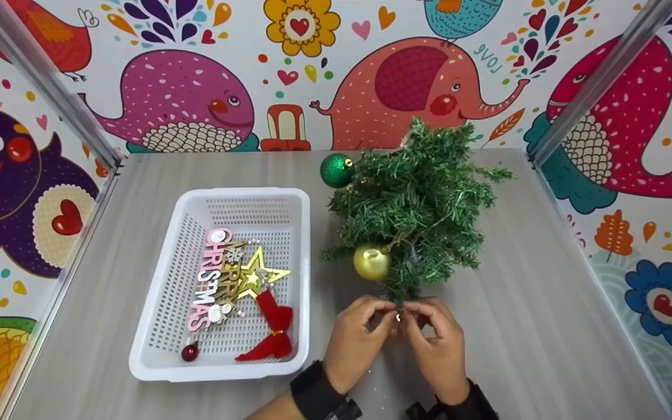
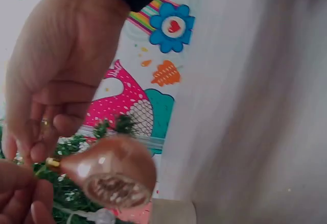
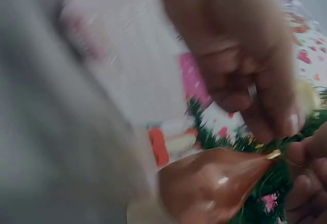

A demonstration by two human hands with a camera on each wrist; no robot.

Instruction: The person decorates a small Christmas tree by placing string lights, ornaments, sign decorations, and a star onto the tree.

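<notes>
A copper-coloured teardrop Christmas bauble (image 2: 120, 170) with a gold cap hangs just below both hands at the tip of a low branch of the small artificial Christmas tree (image 1: 417, 198). From the head view its body is hidden under the hands. My left hand (image 1: 354, 338) pinches at the bauble's thin hanging string, thumb against fingers. My right hand (image 1: 438, 344) meets it from the other side, fingertips pinching at the same string and branch tip. A gold bauble (image 1: 372, 262) hangs just above the hands, and a green glitter bauble (image 1: 337, 170) at the tree's left.
To the left stands a white plastic basket (image 1: 141, 350). In it lie a Christmas letter sign (image 1: 210, 286), gold star (image 1: 252, 278), red bow (image 1: 276, 326) and small dark red bauble (image 1: 190, 352). Printed panels with metal posts (image 1: 610, 76) enclose the table (image 1: 546, 326).
</notes>
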